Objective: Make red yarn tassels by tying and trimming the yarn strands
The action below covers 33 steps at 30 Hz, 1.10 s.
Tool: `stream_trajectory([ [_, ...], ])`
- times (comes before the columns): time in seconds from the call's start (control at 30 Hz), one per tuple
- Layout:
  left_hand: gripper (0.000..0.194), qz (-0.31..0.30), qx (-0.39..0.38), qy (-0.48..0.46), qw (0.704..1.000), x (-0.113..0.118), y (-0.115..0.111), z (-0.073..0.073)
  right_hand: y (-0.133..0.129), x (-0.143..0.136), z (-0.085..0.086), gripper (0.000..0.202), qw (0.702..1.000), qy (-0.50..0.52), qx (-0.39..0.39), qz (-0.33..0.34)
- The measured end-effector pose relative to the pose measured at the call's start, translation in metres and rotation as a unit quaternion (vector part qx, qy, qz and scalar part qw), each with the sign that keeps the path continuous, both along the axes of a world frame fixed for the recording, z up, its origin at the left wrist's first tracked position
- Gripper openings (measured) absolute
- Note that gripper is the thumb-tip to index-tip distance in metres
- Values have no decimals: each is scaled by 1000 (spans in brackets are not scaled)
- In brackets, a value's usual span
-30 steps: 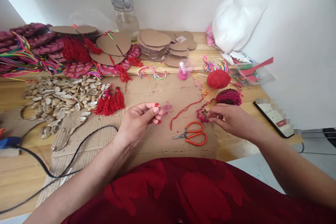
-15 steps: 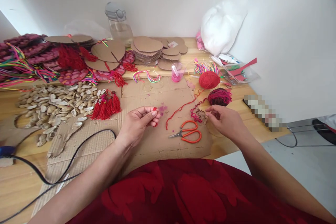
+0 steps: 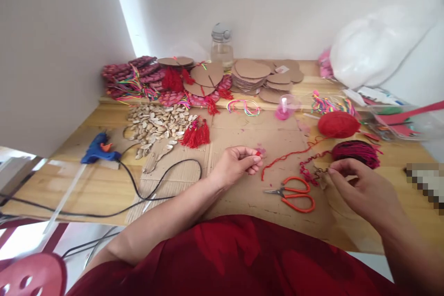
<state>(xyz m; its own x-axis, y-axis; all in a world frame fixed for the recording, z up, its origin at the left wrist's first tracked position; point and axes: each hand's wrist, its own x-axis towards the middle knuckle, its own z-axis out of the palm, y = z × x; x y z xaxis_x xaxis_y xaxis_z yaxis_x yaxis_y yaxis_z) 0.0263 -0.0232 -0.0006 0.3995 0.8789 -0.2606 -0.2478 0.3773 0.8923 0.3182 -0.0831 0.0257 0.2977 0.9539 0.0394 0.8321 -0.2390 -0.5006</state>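
Note:
My left hand (image 3: 241,162) is closed over the cardboard sheet (image 3: 236,129), with a bit of red yarn (image 3: 258,153) pinched at its fingertips. Further right, my right hand (image 3: 350,182) pinches the end of a dark crinkled yarn (image 3: 321,170) beside the magenta yarn ball (image 3: 357,153). Between the hands lie orange-handled scissors (image 3: 293,193), touched by neither. A loose red strand runs across the cardboard to the red yarn ball (image 3: 338,124).
Peanut shells (image 3: 156,122) and red tassels (image 3: 197,134) lie to the left, near a blue glue gun (image 3: 100,149) with a black cord. Cardboard discs (image 3: 251,74), a bottle (image 3: 222,48) and a pink cup (image 3: 284,110) stand behind. A plastic tray (image 3: 398,122) is at right.
The view has swung left, so the tabletop items appear further right and the glue gun shows fully. Both hands keep their pinches and have hardly moved over the table.

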Motion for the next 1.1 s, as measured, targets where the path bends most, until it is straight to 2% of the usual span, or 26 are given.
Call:
stream_trajectory([
  [0.1, 32, -1, 3, -10, 1000, 0, -1, 0, -3, -12, 11, 15, 993, 113, 7, 19],
  [0.17, 33, -3, 6, -15, 1000, 0, -1, 0, -3, -24, 13, 20, 975, 219, 9, 48],
  [0.23, 33, -6, 11, -16, 1000, 0, -1, -1, -1, -37, 10, 22, 941, 332, -4, 69],
  [0.33, 33, -8, 18, -11, 1000, 0, 0, -3, 5, -58, 2, 26, 874, 477, -62, 65],
  [0.4, 33, -7, 22, -4, 1000, -1, 1, -3, 8, -71, 0, 28, 839, 533, -94, 53],
  [0.5, 32, -2, 31, 8, 999, -2, 1, -3, 12, -85, 1, 26, 802, 583, -121, 52],
  [0.6, 30, 4, 38, 15, 999, -3, 1, -2, 14, -94, 3, 27, 780, 609, -134, 50],
  [0.67, 30, 2, 37, 16, 999, -3, 2, -1, 15, -98, 3, 29, 785, 605, -125, 48],
  [0.77, 29, -2, 30, 23, 999, -3, 1, -1, 16, -101, 1, 29, 808, 578, -99, 54],
  [0.87, 29, -2, 28, 29, 999, -3, 1, -1, 18, -103, 0, 26, 838, 533, -86, 73],
  [0.97, 29, -5, 32, 31, 999, -3, 0, -1, 20, -105, -1, 24, 880, 455, -77, 110],
  [1.1, 29, -11, 29, 23, 999, -3, 0, 0, 22, -106, -3, 13, 928, 336, 41, 157],
])
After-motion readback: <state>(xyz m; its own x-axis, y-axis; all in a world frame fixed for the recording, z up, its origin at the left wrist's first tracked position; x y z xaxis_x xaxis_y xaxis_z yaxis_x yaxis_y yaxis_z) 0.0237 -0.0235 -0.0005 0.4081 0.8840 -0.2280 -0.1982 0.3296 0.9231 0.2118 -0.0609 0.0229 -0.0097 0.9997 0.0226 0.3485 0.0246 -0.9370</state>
